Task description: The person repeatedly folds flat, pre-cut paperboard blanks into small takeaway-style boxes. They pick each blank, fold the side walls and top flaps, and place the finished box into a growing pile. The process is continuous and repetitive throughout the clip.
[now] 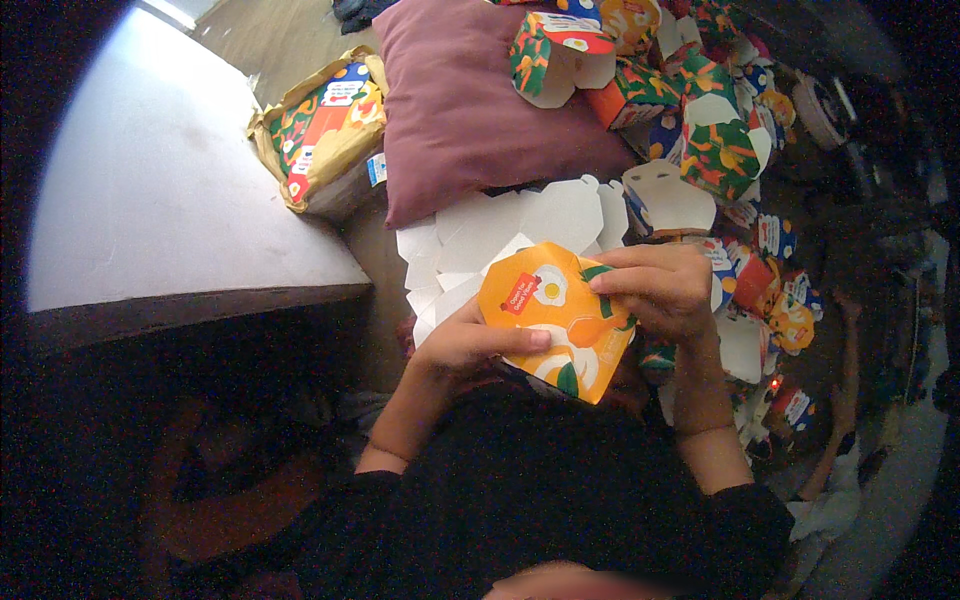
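An orange food carton (pixel 558 318) with a printed egg picture, a red label and green leaf shapes is held between my two hands in front of my body. My left hand (pixel 465 345) grips its left side, with the thumb lying across the printed face. At the upper right edge, the fingers of my right hand (pixel 655 290) close on the carton beside a green leaf print. Just beyond it lie flat white carton blanks (pixel 500 230), stacked with their plain side up. The underside of the held carton is hidden.
A mauve cushion (pixel 480 110) lies beyond the blanks. To its left is a brown paper package (pixel 325 130) of printed cartons, near a white surface (pixel 180 180). Folded colourful cartons (pixel 722 160) pile up along the right. Another person's arm (pixel 842 380) shows at the far right.
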Demonstrator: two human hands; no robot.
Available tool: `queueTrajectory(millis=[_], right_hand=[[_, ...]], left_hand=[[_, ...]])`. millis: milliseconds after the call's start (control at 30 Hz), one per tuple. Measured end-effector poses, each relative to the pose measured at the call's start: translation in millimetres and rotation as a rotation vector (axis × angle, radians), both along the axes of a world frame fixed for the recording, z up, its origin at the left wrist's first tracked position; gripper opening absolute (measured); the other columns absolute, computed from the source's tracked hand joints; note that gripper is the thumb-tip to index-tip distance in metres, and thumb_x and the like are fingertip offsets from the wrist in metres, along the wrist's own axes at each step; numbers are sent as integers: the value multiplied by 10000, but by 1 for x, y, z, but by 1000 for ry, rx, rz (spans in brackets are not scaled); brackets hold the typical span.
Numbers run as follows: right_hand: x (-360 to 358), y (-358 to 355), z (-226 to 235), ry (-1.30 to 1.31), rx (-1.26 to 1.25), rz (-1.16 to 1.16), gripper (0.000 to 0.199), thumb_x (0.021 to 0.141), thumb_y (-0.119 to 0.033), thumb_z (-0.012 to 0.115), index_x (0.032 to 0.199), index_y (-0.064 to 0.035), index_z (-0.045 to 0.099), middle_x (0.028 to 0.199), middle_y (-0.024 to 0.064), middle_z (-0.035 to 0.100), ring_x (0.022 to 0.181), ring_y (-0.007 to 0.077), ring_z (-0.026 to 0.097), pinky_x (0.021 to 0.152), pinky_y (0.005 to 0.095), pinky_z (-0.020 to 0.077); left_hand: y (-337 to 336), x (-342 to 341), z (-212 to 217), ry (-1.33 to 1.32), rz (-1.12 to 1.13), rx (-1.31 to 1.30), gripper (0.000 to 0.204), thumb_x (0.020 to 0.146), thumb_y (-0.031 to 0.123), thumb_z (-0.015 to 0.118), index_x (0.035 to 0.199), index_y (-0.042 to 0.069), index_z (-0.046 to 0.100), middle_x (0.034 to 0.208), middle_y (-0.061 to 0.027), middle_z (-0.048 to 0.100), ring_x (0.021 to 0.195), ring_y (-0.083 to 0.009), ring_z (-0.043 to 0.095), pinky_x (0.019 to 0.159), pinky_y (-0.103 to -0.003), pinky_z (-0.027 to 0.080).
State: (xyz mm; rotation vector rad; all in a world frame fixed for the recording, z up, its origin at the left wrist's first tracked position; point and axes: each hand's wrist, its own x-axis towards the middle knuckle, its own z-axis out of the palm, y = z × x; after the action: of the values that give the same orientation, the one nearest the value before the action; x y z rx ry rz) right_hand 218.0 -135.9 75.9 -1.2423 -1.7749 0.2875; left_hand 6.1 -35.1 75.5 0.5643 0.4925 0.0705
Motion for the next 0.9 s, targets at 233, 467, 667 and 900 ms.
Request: queueTrajectory(millis=[233,467,667,900], right_hand=[[-21,-8,-6,309,-263,-97,286,749,-18,630,1031,33,639,1067,184,635,942,226,635,833,310,484],[-27,-11,-15,648,-436,17,686,676,-283,746,1257,-19,496,1201,152,550,1078,237,541,961,351,395],[13,-36,20,97,-609,314,1062,611,-424,748,1404,22,199,1372,206,350,1272,325,348,1068,400,246],[41,-131,83,-315,-403,-722,1077,547,-323,784,1406,2,222,1463,174,214,1321,297,283,1062,417,265]], left_hand=[[-3,2,-3,-152,101,344,606,775,29,668,1278,5,331,1220,-111,467,1137,-194,495,924,-338,450],[4,-5,-13,-341,-196,580,524,828,50,622,1285,16,369,1238,-108,468,1169,-201,447,996,-327,336],[5,6,-18,-517,-306,1183,414,741,53,694,1130,12,560,1048,-118,621,1014,-243,585,924,-360,422],[22,-2,-73,457,227,1501,486,736,190,718,1121,-36,525,1121,-175,562,1043,-289,547,898,-400,422]])
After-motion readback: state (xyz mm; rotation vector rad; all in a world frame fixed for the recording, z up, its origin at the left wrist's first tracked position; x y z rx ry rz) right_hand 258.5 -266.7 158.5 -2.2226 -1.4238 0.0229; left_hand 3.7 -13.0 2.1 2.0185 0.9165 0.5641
